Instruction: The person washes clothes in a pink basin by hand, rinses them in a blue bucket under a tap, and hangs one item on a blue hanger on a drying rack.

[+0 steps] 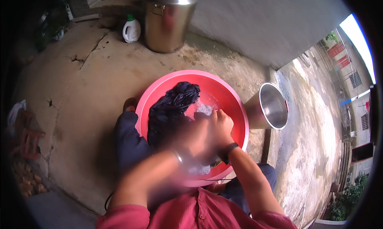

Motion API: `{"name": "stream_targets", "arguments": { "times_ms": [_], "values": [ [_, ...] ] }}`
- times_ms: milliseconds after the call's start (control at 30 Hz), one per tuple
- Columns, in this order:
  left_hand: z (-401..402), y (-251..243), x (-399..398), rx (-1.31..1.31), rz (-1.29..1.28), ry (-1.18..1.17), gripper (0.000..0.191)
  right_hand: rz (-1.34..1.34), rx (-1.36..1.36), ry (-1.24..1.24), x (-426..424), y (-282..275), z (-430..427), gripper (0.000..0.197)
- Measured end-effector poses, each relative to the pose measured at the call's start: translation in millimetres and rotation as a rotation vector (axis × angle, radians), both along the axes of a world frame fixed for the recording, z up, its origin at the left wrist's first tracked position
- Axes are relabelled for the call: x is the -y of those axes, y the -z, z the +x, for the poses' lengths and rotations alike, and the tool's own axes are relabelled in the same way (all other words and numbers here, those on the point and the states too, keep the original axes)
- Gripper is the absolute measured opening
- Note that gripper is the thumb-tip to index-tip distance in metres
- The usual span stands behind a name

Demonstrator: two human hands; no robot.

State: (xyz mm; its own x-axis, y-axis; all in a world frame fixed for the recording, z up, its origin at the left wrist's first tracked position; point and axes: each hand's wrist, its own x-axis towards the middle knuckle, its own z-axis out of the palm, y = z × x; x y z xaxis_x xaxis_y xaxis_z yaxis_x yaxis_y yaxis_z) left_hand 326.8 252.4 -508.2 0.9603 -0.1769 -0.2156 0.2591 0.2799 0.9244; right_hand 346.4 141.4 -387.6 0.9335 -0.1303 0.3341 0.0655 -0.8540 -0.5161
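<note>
A large red plastic basin (193,74) sits before me between my legs, with soapy water (205,108) in it. Bunched dark wet cloth (169,104) fills its left side and reaches under my hands. My left hand (200,136) is heavily blurred over the middle of the basin, so its fingers cannot be made out. Beside it, on the right, my right hand (223,124) is curled into a fist, with a bit of dark cloth at its left; the inside of its grip is hidden. A dark band circles the right wrist.
To the basin's right stands a metal bucket (254,112). A tall stainless steel drum (169,28) and a white jug with a green cap (131,29) stand at the wall. At far left is a small reddish stool (30,142). Cracks cross the concrete floor (86,85).
</note>
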Motion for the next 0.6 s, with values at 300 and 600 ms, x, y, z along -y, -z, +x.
{"name": "stream_targets", "arguments": {
  "times_ms": [300,600],
  "values": [
    [-23,-70,-31,0.112,-0.07,-0.078,0.025,0.033,0.174,-0.306,-50,-8,-57,0.027],
    [-108,-45,1,0.146,0.112,-0.239,0.028,0.408,-0.199,-0.298,75,20,-53,0.05]
  ]
}}
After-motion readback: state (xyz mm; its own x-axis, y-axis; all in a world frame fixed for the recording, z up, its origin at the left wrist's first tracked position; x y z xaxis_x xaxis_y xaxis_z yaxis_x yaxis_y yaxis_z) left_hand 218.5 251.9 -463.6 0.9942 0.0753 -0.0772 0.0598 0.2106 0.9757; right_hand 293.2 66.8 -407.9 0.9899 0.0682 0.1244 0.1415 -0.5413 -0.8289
